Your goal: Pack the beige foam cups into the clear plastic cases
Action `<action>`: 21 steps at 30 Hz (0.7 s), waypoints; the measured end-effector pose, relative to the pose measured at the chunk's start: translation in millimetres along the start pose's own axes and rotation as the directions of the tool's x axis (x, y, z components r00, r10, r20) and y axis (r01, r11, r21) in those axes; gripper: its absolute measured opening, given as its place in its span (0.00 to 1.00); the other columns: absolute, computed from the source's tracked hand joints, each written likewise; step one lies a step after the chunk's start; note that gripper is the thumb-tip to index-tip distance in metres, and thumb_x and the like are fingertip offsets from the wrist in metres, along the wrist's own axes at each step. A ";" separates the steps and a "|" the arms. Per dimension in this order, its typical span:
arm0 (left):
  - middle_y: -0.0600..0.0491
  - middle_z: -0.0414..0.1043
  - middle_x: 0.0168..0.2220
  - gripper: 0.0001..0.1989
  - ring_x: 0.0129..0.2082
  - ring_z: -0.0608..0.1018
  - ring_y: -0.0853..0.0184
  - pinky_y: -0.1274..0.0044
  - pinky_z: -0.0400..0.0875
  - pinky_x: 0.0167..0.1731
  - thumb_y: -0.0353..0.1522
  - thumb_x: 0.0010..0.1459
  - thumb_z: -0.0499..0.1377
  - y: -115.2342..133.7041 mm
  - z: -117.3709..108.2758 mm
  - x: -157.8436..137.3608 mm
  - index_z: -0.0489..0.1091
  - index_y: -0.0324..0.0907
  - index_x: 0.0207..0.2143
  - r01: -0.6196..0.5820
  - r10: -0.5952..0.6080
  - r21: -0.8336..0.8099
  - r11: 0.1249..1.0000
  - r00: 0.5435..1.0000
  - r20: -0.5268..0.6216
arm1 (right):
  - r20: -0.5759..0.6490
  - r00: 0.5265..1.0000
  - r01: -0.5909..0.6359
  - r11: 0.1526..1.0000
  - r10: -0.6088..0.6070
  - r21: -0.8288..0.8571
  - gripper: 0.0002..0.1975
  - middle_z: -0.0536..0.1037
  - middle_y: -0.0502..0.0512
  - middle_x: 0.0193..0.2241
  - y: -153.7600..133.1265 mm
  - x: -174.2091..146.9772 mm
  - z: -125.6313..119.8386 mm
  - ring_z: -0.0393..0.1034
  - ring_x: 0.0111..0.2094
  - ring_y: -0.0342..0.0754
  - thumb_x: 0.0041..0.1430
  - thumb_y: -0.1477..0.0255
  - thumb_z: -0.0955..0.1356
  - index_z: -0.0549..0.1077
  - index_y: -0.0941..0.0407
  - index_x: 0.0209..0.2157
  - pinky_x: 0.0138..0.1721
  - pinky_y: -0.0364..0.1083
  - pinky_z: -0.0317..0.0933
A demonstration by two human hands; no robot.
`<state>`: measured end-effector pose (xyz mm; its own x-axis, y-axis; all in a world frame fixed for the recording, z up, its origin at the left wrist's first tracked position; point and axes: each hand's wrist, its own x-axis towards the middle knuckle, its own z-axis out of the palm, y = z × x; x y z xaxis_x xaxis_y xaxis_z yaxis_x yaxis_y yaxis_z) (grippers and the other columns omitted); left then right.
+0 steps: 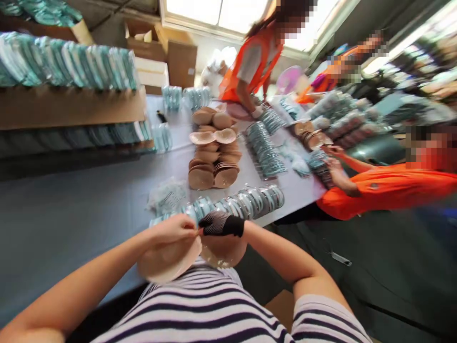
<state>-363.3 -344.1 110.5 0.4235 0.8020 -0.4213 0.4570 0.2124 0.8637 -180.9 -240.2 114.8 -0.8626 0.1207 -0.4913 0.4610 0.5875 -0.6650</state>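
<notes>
Close to my body I hold a beige stick-on bra by its middle, where its two rounded cups meet. My bare left hand [178,226] pinches the inner edge of the left cup [167,262]. My right hand [217,224], in a dark patterned glove, grips the inner edge of the right cup [226,250]. Both hands are closed and their fingertips nearly touch; the small join between them is hidden. Just beyond my hands lies a row of clear-wrapped packs [246,202]. Further up the table stand stacks of beige bra cups [214,157].
A cardboard box [71,107] of teal packs stands at the left on the table [143,186]. More wrapped packs [266,150] lie right of the stacks, and loose clear bags [167,195] nearer me. Co-workers in orange [250,66] work at the far and right sides.
</notes>
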 end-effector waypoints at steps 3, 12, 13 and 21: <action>0.55 0.70 0.27 0.11 0.31 0.71 0.66 0.78 0.62 0.33 0.34 0.54 0.52 -10.9 15.2 7.1 0.73 0.38 0.27 0.002 -0.001 -0.036 0.999 0.999 0.037 | -0.015 0.997 -0.072 0.981 0.070 -0.182 0.12 0.78 0.47 0.29 -4.0 6.1 11.4 0.65 0.28 0.42 0.62 0.62 0.66 0.76 0.55 0.33 0.28 0.39 0.55; 0.55 0.67 0.26 0.21 0.30 0.68 0.65 0.76 0.62 0.34 0.51 0.51 0.55 -34.6 32.1 28.8 0.69 0.42 0.28 0.076 -0.074 -0.301 0.950 0.997 0.019 | -0.308 0.922 -0.356 0.826 0.235 -0.436 0.12 0.81 0.51 0.30 13.4 7.0 -3.1 0.72 0.29 0.49 0.60 0.62 0.65 0.77 0.52 0.34 0.43 0.53 0.63; 0.55 0.65 0.25 0.25 0.29 0.67 0.66 0.76 0.62 0.33 0.55 0.48 0.57 -35.3 31.7 30.8 0.69 0.41 0.27 0.067 -0.067 -0.335 0.940 0.998 0.014 | -0.294 0.926 -0.349 0.837 0.238 -0.422 0.11 0.81 0.52 0.30 14.8 6.2 -6.8 0.72 0.29 0.50 0.59 0.63 0.66 0.78 0.53 0.33 0.40 0.52 0.64; 0.57 0.61 0.16 0.22 0.21 0.63 0.67 0.71 0.56 0.29 0.56 0.22 0.69 -64.4 53.4 40.6 0.76 0.51 0.15 0.080 -0.066 -0.455 0.887 0.997 0.046 | 0.332 0.943 -0.158 0.892 0.009 0.424 0.08 0.79 0.39 0.27 34.7 -5.0 23.2 0.75 0.30 0.45 0.52 0.59 0.74 0.81 0.46 0.34 0.27 0.39 0.66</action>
<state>-333.8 -355.0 23.0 0.4277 0.7596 -0.4900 0.0831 0.5067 0.8581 -155.7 -238.9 81.2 -0.7402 -0.1469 -0.6562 0.6355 0.1660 -0.7541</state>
